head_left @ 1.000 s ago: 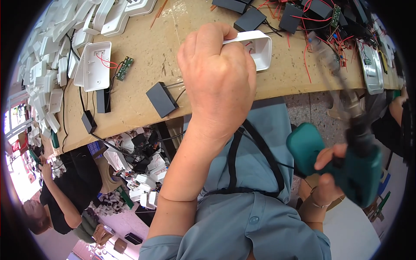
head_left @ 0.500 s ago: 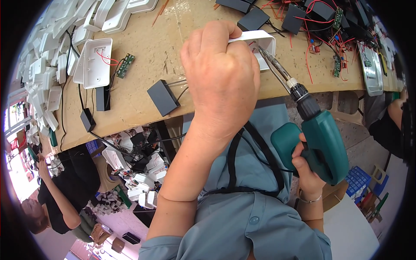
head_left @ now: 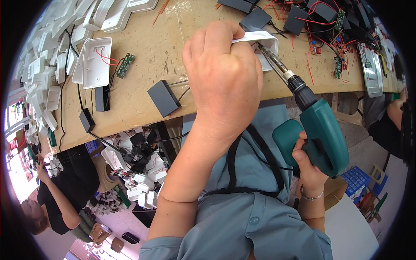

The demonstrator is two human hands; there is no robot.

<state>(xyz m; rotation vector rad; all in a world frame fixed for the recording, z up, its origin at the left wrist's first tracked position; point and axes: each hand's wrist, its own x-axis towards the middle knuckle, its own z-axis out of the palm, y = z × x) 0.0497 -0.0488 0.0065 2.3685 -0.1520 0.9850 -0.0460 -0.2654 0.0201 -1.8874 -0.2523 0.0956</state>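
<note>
Above the workbench's near edge [head_left: 190, 113], the left hand [head_left: 223, 73] is closed on a white casing [head_left: 273, 42], knuckles up, fingers curled over its left part and hiding much of it. Casing: shallow, open-faced, smooth plastic, thin walls, rounded corners; a bit of red wire shows inside. Cannot tell whether it touches the bench. Right hand [head_left: 311, 167] grips a green soldering gun [head_left: 327, 130] by the handle, silver bracelet [head_left: 313, 198] at the wrist. Gun: bulky dark-green body, black ribbed collar, pale metal ring, slim shaft with a thin tube alongside, slanting up-left. Its darkened tip reaches into the casing; contact with the wire unclear. Left of the left wrist, a black box [head_left: 164, 98] lies on the bench, leads running behind the hand. Farther left, another white casing [head_left: 97, 63], red wires joining it to a green circuit board [head_left: 125, 66]. Beyond that, heaped white casings [head_left: 43, 73]. Far right, a metal tray [head_left: 373, 80] near tangled red wires [head_left: 309, 60]. Lower left, a co-worker in black [head_left: 63, 199].
</note>
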